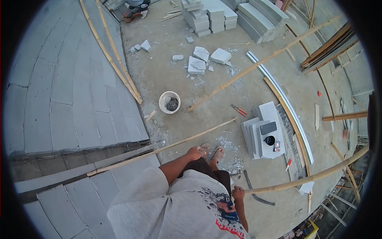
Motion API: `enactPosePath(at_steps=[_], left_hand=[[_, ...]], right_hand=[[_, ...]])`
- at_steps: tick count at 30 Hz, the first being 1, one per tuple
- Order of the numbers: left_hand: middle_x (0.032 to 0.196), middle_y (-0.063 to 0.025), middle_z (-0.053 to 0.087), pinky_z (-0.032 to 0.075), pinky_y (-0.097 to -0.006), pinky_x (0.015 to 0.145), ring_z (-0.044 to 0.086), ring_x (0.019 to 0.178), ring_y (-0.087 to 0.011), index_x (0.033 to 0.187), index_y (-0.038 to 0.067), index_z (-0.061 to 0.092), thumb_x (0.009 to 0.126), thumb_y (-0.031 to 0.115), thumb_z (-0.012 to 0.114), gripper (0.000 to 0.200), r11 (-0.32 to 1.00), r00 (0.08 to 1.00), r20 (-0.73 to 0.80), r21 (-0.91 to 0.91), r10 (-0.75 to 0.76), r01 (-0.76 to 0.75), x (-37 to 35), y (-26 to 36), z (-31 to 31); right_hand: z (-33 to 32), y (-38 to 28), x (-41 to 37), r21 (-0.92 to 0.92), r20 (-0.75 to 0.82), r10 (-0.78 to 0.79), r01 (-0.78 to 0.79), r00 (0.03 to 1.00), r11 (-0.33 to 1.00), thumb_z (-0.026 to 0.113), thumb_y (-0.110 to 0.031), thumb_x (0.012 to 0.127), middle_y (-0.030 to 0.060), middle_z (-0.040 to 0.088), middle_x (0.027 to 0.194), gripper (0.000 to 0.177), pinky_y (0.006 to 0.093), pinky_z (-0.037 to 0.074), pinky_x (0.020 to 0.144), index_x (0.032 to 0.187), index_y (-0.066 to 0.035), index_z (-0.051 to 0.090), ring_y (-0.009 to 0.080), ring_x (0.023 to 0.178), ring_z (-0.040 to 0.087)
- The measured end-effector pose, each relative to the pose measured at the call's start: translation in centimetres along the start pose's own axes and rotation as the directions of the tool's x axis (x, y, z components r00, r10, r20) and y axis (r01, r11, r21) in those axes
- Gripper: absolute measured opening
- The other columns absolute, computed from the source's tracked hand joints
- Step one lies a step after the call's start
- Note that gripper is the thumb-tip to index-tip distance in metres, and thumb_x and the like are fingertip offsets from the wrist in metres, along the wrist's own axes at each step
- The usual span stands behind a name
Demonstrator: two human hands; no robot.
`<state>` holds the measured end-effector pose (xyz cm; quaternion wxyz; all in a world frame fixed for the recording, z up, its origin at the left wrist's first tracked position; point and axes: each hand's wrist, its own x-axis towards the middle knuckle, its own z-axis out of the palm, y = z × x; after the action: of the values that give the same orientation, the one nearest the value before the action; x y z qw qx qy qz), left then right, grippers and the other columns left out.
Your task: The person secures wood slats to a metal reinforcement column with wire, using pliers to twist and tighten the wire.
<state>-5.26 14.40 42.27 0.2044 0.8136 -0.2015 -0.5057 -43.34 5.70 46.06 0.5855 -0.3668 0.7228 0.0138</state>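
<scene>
My left hand (195, 153) is closed in front of my body, above my sandalled feet (217, 153). Its fingers curl under, so whatever is inside is hidden. Just beyond it a thin wooden strip (167, 147) slants across the view. Low at my right side, my right hand (238, 192) has its fingers curled too. It overlaps the near end of a long round wooden pole (302, 182) in this view; I cannot tell whether it grips anything. A dark curved bar (254, 191) lies on the floor near that hand.
Stacked pale blocks (254, 139) carry a phone (268, 128) and a black cup (269, 140). Red-handled pliers (239, 110) lie behind. A white bucket (169, 102) holds nails. A block wall (59, 99) rises at left; broken blocks (201, 59) and another person (137, 4) are farther off.
</scene>
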Motion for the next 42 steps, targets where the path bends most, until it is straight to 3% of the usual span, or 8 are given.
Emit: enactPosePath(at_steps=[12,17,19,20,21,25,29,42], left_hand=[[0.112,-0.0265,0.063,0.046,-0.0398,0.094,0.060,0.110,-0.0375,0.114,-0.005,0.062,0.080,0.044,0.065,0.060,0.999,0.999,-0.044,-0.039,0.017,-0.019,-3.1,-6.9,-1.1],[0.089,-0.0064,0.064,0.049,-0.0308,0.062,0.062,0.076,-0.0175,0.112,0.002,0.058,0.091,0.026,0.059,0.032,0.902,0.929,0.315,-0.315,-0.193,0.294,-2.0,-10.2,-1.1],[0.088,-0.0075,0.067,0.052,-0.0362,0.073,0.065,0.082,-0.0243,0.101,0.007,0.065,0.091,0.029,0.059,0.024,0.924,0.840,0.470,0.118,0.269,-0.363,3.2,-15.5,-1.6],[0.084,-0.0083,0.066,0.052,-0.0372,0.072,0.065,0.082,-0.0251,0.096,0.006,0.067,0.090,0.027,0.059,0.023,0.356,0.553,0.671,0.424,0.494,-0.833,4.1,-14.9,-2.8],[0.082,-0.0071,0.066,0.051,-0.0371,0.068,0.064,0.076,-0.0232,0.095,0.007,0.067,0.090,0.026,0.059,0.021,0.960,0.854,0.513,0.191,0.081,-0.206,6.6,-17.2,-1.2],[0.089,-0.0057,0.066,0.049,-0.0396,0.065,0.063,0.076,-0.0234,0.102,0.008,0.064,0.090,0.027,0.060,0.023,0.682,0.696,0.715,0.475,0.069,-0.556,5.7,-6.9,-5.1],[0.105,-0.0078,0.059,0.046,-0.0440,0.059,0.061,0.086,-0.0270,0.118,0.009,0.054,0.091,0.029,0.058,0.034,0.970,0.700,0.674,0.125,-0.238,0.209,14.0,-1.9,-6.3],[0.111,-0.0127,0.063,0.052,-0.0388,0.069,0.063,0.091,-0.0265,0.123,0.000,0.052,0.090,0.033,0.062,0.048,0.901,0.824,0.566,0.362,-0.007,-0.241,0.6,3.8,10.7]], right_hand=[[2.1,2.1,9.6,-0.378,0.109,-0.440,0.447,0.891,0.811,0.063,-0.027,0.089,0.0044,0.058,0.060,0.025,0.0285,0.046,0.045,0.087,-0.002,0.067,0.0143,0.050,0.057],[5.9,-2.7,2.1,-0.497,-0.059,-0.360,0.285,0.931,0.820,0.054,-0.041,0.085,0.0214,0.065,0.106,0.040,0.0446,0.048,0.089,0.102,-0.008,0.069,0.0378,0.102,0.061],[6.0,-3.3,-0.8,-0.371,-0.152,-0.312,0.238,0.938,0.898,0.057,-0.041,0.082,0.0225,0.066,0.100,0.041,0.0449,0.050,0.083,0.099,-0.006,0.070,0.0388,0.094,0.064],[5.8,-2.1,-1.1,-0.307,-0.238,-0.277,0.199,0.931,0.931,0.057,-0.041,0.082,0.0225,0.066,0.100,0.041,0.0449,0.050,0.083,0.099,-0.006,0.070,0.0388,0.094,0.064],[6.5,-0.9,-1.5,-0.286,-0.266,-0.269,0.190,0.926,0.939,0.057,-0.041,0.082,0.0225,0.067,0.098,0.042,0.0455,0.050,0.082,0.098,-0.005,0.070,0.0392,0.091,0.064],[4.1,1.1,-10.3,-0.072,-0.355,-0.097,0.077,0.930,0.994,0.056,-0.042,0.084,0.0222,0.067,0.098,0.043,0.0454,0.050,0.082,0.099,-0.004,0.070,0.0385,0.091,0.065],[7.3,13.6,-6.4,0.114,-0.386,0.221,-0.191,0.896,0.975,0.055,-0.044,0.085,0.0225,0.063,0.112,0.048,0.0439,0.048,0.090,0.105,-0.002,0.068,0.0357,0.106,0.061],[10.7,30.2,-9.7,0.170,-0.394,0.148,-0.086,0.907,0.982,0.045,-0.046,0.091,0.0225,0.061,0.117,0.051,0.0425,0.044,0.098,0.112,-0.005,0.066,0.0390,0.112,0.056]])
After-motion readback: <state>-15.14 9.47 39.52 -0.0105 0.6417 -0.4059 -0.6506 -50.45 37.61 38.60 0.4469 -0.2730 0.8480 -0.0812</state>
